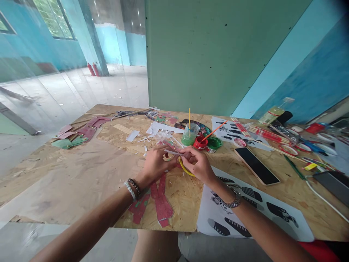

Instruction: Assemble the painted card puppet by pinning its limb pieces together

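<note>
The person's left hand (158, 160) and right hand (198, 163) meet above the table (114, 182), both grasping a thin pale strip (173, 152) between their fingertips. A yellow loop (187, 169) lies against the right hand; whether its fingers also grip it cannot be told. Below the hands, red cutouts (161, 203) lie on the table, partly behind the left forearm. A printed sheet (204, 214) with dark shoe shapes lies under the right forearm. Just beyond the hands are white scraps (163, 135), a cup (190, 135) of greenish liquid with a yellow stick upright in it, a red pot (200, 143) with an orange stick leaning out, and a green pot (214, 144). A phone (257, 165) lies to the right of the pots, dark screen up.
</note>
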Available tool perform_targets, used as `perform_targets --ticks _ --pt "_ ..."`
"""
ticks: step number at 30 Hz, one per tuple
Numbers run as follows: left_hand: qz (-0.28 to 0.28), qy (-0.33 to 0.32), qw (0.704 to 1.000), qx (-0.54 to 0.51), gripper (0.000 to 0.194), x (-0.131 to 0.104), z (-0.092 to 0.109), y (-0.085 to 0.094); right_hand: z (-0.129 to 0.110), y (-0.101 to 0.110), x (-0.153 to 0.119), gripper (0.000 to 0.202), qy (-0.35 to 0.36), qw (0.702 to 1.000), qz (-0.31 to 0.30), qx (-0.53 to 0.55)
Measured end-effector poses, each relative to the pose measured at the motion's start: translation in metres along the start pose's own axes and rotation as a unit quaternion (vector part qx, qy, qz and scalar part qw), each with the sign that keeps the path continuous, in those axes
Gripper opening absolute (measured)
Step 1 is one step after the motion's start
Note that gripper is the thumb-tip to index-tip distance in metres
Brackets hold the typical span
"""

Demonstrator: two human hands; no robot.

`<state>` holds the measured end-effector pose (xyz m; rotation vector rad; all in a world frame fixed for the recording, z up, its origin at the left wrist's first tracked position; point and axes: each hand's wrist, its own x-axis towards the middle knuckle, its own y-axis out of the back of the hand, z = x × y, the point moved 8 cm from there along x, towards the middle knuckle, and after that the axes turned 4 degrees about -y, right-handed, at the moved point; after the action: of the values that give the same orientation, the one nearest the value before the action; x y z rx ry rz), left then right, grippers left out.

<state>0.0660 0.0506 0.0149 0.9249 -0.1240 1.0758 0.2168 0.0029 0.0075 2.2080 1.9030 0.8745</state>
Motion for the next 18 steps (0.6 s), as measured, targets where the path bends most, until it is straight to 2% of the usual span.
perform_targets --ticks 4,11,18 --pt "0.009 -0.011 1.000 0.009 0.010 0.0004 0.0018 0.0016 0.0006 0.0022 -0.0013 0.011 -0.014 1.000 0.013 -0.024" --pt "0.016 -0.007 1.000 0.018 0.007 0.0004 0.0065 0.0031 -0.0046 0.0035 -0.0022 0.012 0.026 0.997 0.029 -0.067" --pt "0.015 -0.011 1.000 0.014 0.007 0.0005 0.0082 0.0023 -0.0044 0.0037 -0.0020 0.012 0.035 0.996 0.031 -0.071"
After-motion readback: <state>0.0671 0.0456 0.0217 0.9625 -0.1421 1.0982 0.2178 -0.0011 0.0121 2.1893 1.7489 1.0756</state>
